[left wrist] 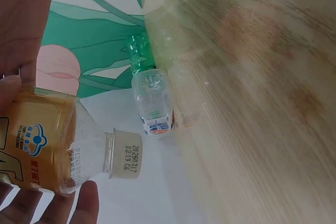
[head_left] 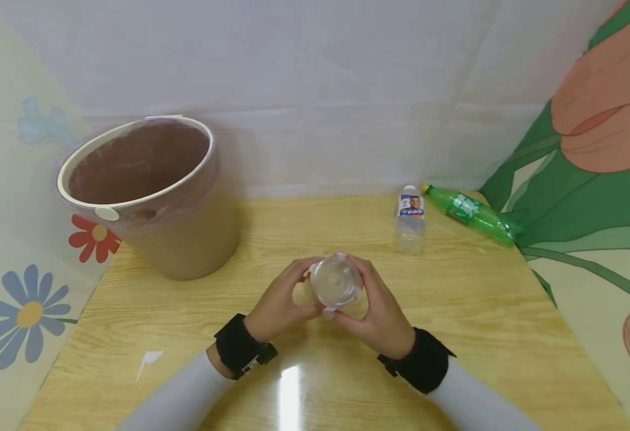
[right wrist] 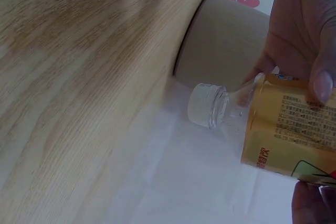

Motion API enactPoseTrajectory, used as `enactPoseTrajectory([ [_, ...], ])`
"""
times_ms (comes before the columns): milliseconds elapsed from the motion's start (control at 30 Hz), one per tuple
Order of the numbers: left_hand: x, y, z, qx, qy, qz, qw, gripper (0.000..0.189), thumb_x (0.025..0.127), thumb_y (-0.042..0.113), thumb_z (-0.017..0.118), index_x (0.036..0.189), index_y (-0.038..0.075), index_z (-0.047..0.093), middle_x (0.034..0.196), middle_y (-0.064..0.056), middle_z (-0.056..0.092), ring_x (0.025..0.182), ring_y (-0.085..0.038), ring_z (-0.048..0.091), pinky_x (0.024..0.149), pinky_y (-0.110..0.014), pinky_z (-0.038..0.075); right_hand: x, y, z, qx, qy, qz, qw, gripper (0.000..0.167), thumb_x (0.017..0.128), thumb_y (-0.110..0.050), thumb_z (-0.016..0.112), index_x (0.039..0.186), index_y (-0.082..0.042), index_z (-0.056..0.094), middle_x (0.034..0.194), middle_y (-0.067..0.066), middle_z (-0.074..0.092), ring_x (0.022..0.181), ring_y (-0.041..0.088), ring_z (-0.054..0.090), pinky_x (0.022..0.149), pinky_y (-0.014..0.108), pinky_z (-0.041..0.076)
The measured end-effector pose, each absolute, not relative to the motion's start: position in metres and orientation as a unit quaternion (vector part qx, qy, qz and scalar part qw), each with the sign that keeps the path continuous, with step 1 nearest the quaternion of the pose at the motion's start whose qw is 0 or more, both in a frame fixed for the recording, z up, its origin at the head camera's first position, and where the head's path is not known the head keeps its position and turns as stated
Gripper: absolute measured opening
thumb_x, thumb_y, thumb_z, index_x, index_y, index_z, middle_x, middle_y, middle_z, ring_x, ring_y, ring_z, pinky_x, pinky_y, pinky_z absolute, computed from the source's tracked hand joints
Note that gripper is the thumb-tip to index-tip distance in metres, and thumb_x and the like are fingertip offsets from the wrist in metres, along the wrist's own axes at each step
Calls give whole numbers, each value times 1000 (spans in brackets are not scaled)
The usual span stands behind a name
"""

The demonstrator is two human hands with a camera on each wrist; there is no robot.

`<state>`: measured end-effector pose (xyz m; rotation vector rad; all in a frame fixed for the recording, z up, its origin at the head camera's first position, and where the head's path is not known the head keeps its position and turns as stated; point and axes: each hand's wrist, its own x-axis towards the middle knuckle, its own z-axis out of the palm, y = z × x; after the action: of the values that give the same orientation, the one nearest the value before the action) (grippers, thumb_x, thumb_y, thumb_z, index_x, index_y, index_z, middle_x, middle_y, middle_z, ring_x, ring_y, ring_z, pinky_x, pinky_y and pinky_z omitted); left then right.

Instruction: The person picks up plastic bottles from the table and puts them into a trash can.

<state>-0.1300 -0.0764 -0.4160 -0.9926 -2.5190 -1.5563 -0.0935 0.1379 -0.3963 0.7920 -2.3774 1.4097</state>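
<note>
A clear plastic bottle [head_left: 338,281] is held upside down between both hands, its base towards the head camera. Its orange-gold printed label [left wrist: 39,140] and white cap [left wrist: 126,154] show in the left wrist view. The cap [right wrist: 203,105] is on the neck and points down at the tabletop in the right wrist view. My left hand [head_left: 282,302] grips the bottle's left side with curved fingers and thumb. From the right, my right hand [head_left: 382,308] grips it too, and the two thumbs come close together at the near side.
A large beige bin [head_left: 185,239] with a plastic liner stands at the back left of the wooden table [head_left: 315,395]. Towards the back right lie a clear labelled bottle [head_left: 410,224] and a green bottle [head_left: 471,214]. A small white scrap [head_left: 150,358] lies front left.
</note>
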Motion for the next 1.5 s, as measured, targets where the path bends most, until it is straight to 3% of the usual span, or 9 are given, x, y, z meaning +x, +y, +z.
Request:
enactPoseTrajectory([
  [200, -130, -78, -411, -313, -814, -490, 14, 78, 79, 14, 84, 145, 28, 45, 143, 7, 52, 128, -13, 51, 103, -41, 51, -96, 139, -395, 286, -819, 478, 134, 93, 76, -13, 86, 152, -12, 31, 144, 10, 49, 128, 25, 51, 107, 50, 47],
  [300, -132, -81, -406, -307, -816, -490, 26, 78, 79, 13, 85, 146, 24, 45, 142, 4, 52, 129, -16, 52, 104, -45, 51, -98, 142, -393, 295, -821, 473, 123, 94, 80, -14, 83, 155, -13, 27, 148, 10, 44, 132, 24, 48, 110, 47, 45],
  [433, -136, -93, -389, -284, -817, -498, 63, 78, 76, 12, 86, 144, 16, 47, 137, -3, 56, 125, -21, 55, 104, -48, 50, -106, 150, -391, 296, -827, 463, 113, 86, 87, -12, 75, 157, -12, 25, 154, 9, 38, 138, 24, 42, 112, 40, 43],
  [533, -140, -107, -370, -263, -815, -508, 95, 79, 75, 13, 87, 143, 13, 47, 133, -6, 58, 119, -23, 57, 101, -47, 50, -120, 161, -393, 283, -842, 442, 123, 76, 92, -11, 70, 155, -12, 28, 154, 11, 37, 138, 26, 40, 111, 44, 42],
  [733, -150, -139, -320, -249, -781, -543, 182, 84, 73, 3, 86, 145, 13, 45, 137, -7, 58, 124, -21, 56, 105, -43, 46, -162, 196, -411, 214, -888, 371, 169, 66, 94, -18, 69, 150, -7, 37, 150, 18, 39, 136, 35, 41, 110, 56, 40],
  [867, -153, -166, -288, -232, -764, -549, 247, 78, 71, -4, 84, 140, 11, 50, 131, 0, 63, 121, -15, 58, 110, -33, 43, -189, 225, -425, 153, -908, 333, 202, 62, 91, -18, 72, 144, -1, 45, 142, 24, 42, 128, 42, 46, 105, 59, 42],
  [1067, -150, -204, -240, -163, -731, -593, 296, 71, 74, -7, 78, 137, 10, 49, 132, -1, 60, 124, -19, 53, 110, -26, 42, -216, 254, -438, 56, -937, 297, 172, 66, 92, -28, 71, 144, 2, 44, 141, 31, 39, 126, 48, 45, 101, 63, 43],
  [1300, -158, -246, -215, -44, -747, -598, 288, 75, 83, 2, 76, 144, 23, 39, 146, 2, 46, 136, -19, 42, 118, -35, 39, -229, 261, -445, -2, -951, 287, 119, 80, 91, -39, 71, 149, 3, 35, 144, 34, 35, 125, 52, 44, 102, 65, 42],
  [1500, -173, -269, -232, 65, -794, -550, 250, 75, 87, 19, 77, 147, 32, 33, 150, 8, 42, 136, -14, 40, 121, -40, 33, -232, 267, -447, -25, -955, 279, 102, 71, 92, -29, 69, 145, 7, 38, 144, 36, 34, 119, 56, 49, 99, 65, 44],
])
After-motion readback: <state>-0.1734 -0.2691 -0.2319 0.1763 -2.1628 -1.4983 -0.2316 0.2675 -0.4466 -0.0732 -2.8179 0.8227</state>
